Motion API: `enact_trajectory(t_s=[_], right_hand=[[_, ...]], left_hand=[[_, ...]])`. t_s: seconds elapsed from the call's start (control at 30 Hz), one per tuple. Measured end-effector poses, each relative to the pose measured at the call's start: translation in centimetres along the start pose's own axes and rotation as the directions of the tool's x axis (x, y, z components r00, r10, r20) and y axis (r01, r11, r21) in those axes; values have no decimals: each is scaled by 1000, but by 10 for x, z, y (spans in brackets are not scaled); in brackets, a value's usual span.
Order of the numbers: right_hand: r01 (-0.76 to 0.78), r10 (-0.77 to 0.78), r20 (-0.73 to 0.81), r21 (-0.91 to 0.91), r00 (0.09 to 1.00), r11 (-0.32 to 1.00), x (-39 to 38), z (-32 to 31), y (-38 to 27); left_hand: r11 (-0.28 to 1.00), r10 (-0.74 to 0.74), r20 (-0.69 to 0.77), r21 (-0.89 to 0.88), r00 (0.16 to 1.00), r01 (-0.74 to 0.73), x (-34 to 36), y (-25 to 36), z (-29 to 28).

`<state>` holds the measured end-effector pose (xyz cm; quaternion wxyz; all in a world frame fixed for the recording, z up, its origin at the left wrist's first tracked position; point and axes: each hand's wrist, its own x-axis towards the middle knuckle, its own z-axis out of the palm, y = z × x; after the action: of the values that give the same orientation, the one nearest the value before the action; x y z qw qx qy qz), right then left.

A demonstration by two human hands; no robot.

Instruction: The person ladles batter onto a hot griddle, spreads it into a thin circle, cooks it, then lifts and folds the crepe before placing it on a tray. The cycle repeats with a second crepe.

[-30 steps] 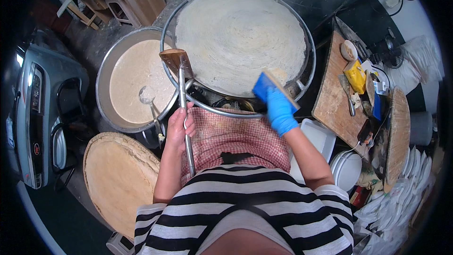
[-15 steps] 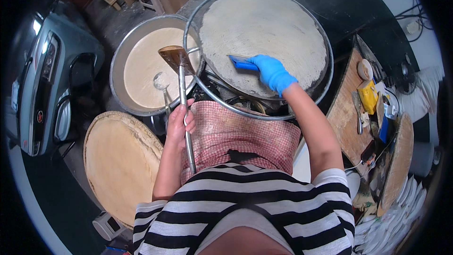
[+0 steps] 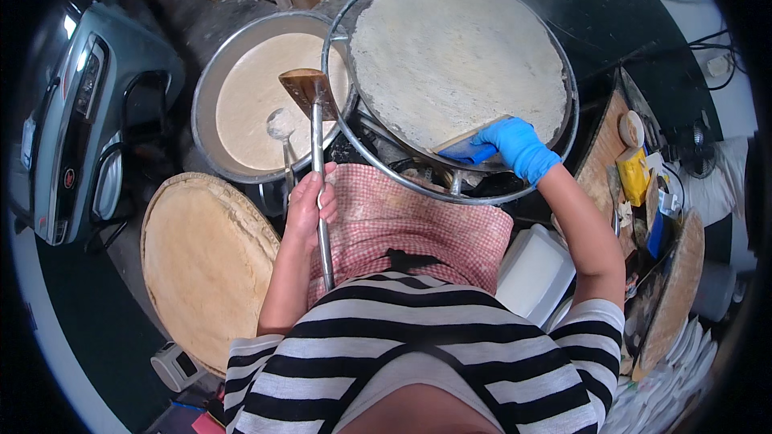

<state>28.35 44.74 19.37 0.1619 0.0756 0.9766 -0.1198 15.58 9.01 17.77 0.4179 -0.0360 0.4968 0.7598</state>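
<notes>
Around the metal handle of a long spreader with a brown, flat head [image 3: 308,90], my bare left hand [image 3: 304,205] is closed, with the head up near the pot's rim. A ladle [image 3: 281,124] rests in a large metal pot [image 3: 207,141] of pale batter; its handle comes up to my left hand, and I cannot tell whether my fingers hold it too. In a blue glove, my right hand [image 3: 519,149] grips a flat scraper with a blue grip [image 3: 468,151]. The scraper lies at the near edge of a round griddle covered by a thin pale batter layer [image 3: 458,56].
A metal ring [image 3: 330,48] surrounds the griddle. At the left stand a stack of large round pale flatbreads [image 3: 205,265] and a grey vehicle [image 3: 80,112]. On the right are a white box [image 3: 535,273], a cluttered wooden board [image 3: 599,161] and a yellow packet [image 3: 633,177].
My right hand has moved the scraper rightward and nearer along the griddle's near edge. The batter layer now reaches closer to that edge. My left hand keeps its grip on the spreader.
</notes>
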Motion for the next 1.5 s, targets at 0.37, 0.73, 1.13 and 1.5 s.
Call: enact_trajectory(t_s=[0.37, 0.73, 1.13, 1.5], right_hand=[[-123, 131, -325, 47, 936, 991, -87, 25, 39], [-403, 349, -489, -5, 799, 915, -65, 89, -5], [-581, 638, -217, 274, 739, 767, -55, 14, 52], [-204, 246, -281, 172, 928, 964, 19, 62, -114]], left_hand=[[1000, -7, 22, -28, 1000, 8, 3, -2, -1], [1000, -17, 121, 8, 992, 16, 10, -4, 15], [1000, -12, 132, 12, 991, 10, 12, -2, 11], [1000, -13, 114, 2, 993, 13, 17, -2, 9]])
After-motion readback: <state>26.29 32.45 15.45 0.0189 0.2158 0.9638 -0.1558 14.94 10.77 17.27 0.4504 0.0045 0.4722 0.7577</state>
